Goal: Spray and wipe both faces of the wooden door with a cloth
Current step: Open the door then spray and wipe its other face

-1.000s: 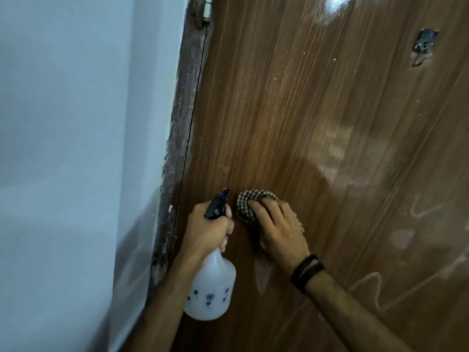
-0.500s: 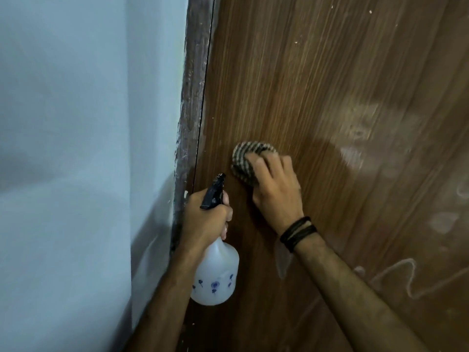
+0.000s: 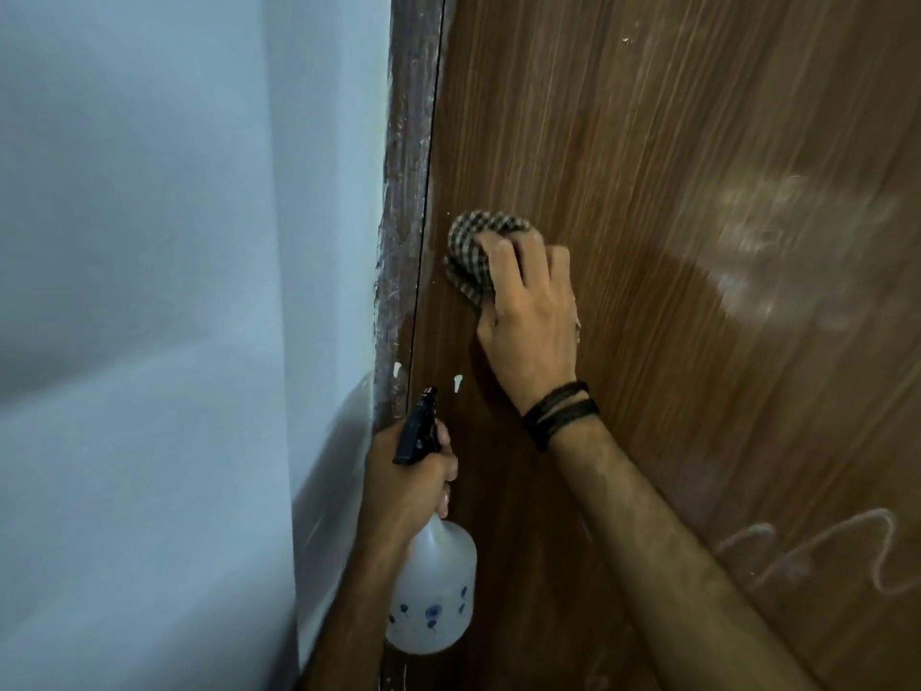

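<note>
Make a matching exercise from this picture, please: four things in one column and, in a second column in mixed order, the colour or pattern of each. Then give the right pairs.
Things:
1. cloth
2. spray bottle
3. spray nozzle
4. wooden door

Colour or pattern:
A. brown with a vertical grain
B. black
C. dark and light small checks
D. whitish with little blue flowers

Pairs: 1-C, 2-D, 3-B, 4-A.

The right hand presses the cloth on the door; the left hand grips the bottle's neck.
</note>
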A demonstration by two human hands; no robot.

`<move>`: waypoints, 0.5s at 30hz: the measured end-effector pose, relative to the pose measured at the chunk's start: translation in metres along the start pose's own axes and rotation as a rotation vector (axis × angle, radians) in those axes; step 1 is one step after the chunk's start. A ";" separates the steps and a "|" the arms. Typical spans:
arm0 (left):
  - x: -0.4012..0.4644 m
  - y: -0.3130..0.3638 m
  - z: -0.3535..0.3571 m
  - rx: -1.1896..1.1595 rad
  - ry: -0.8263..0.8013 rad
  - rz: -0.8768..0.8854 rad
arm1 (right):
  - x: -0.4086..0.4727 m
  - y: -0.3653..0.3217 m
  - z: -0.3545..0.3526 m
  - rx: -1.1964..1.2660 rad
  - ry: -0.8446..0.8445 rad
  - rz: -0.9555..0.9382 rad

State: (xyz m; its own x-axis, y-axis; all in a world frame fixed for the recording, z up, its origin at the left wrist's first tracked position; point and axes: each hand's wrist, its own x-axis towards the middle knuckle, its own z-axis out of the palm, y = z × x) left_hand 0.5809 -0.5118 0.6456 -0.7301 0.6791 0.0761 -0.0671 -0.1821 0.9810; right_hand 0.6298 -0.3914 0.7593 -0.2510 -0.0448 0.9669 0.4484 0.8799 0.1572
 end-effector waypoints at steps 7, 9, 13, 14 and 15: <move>-0.018 -0.025 -0.017 0.073 0.036 -0.049 | -0.129 -0.019 0.018 0.063 -0.272 -0.088; -0.024 -0.031 -0.018 0.080 0.043 -0.066 | -0.127 -0.023 0.014 0.117 -0.271 -0.016; -0.036 -0.039 -0.001 0.069 0.017 -0.044 | -0.116 -0.015 -0.017 0.216 0.015 0.329; -0.038 -0.042 0.006 0.082 -0.009 -0.036 | -0.118 -0.009 -0.027 0.216 0.116 0.388; -0.039 -0.045 0.014 0.102 -0.036 -0.031 | -0.125 -0.001 -0.038 0.200 0.207 0.427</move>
State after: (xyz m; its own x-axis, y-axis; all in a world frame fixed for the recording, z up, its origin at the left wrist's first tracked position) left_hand 0.6220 -0.5206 0.6008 -0.7040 0.7085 0.0497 -0.0188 -0.0885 0.9959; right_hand 0.6936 -0.4047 0.6461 0.1024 0.2631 0.9593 0.2955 0.9128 -0.2819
